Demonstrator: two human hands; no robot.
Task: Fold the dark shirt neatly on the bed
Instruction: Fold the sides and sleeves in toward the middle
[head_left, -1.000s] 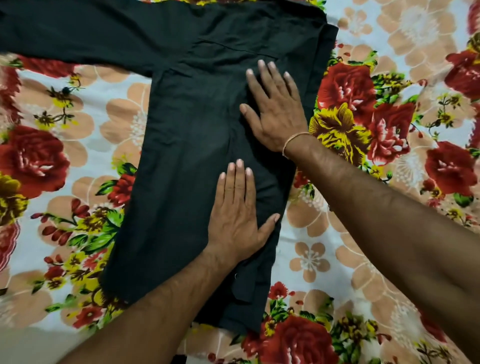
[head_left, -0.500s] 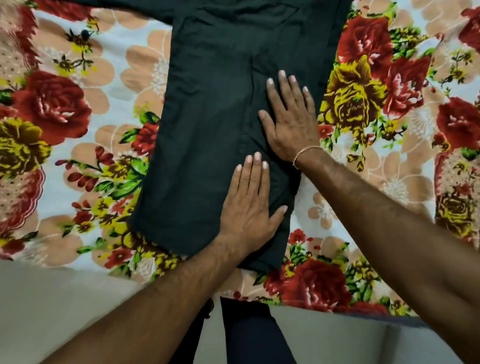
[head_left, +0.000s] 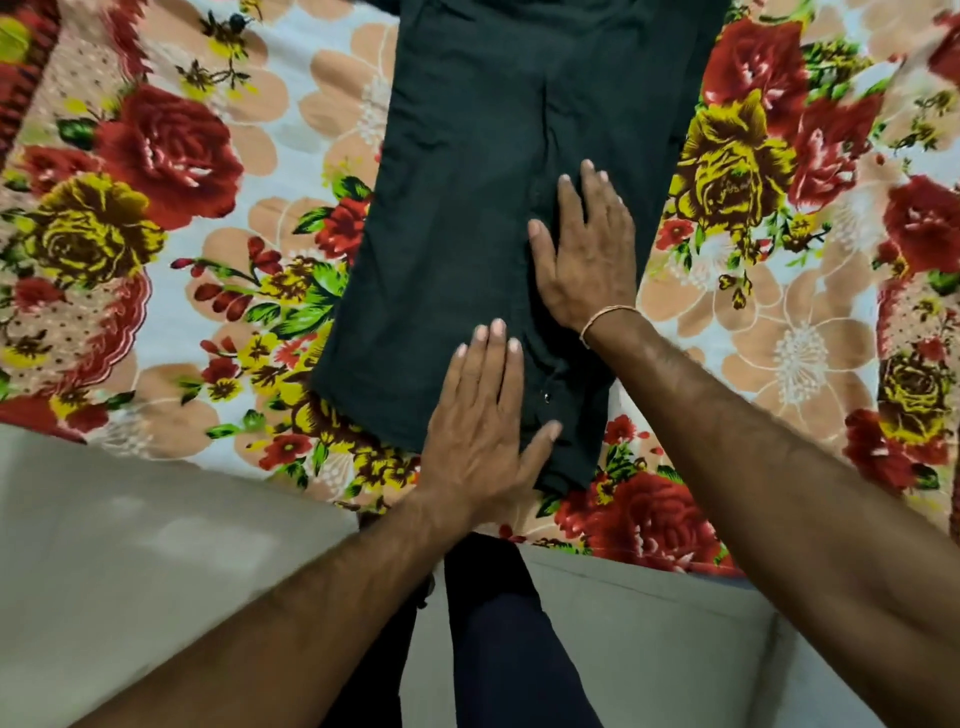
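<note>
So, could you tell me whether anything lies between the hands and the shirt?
Nothing visible does. The left hand and the right hand both lie flat on the shirt, fingers straight, with no other thing on the cloth around them.

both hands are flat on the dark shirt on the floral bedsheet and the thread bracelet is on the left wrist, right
Not quite. The thread bracelet is on the right wrist, not the left, as the head view shows. The rest holds: the left hand and right hand both lie flat on the dark shirt, spread on the floral bedsheet.
</note>
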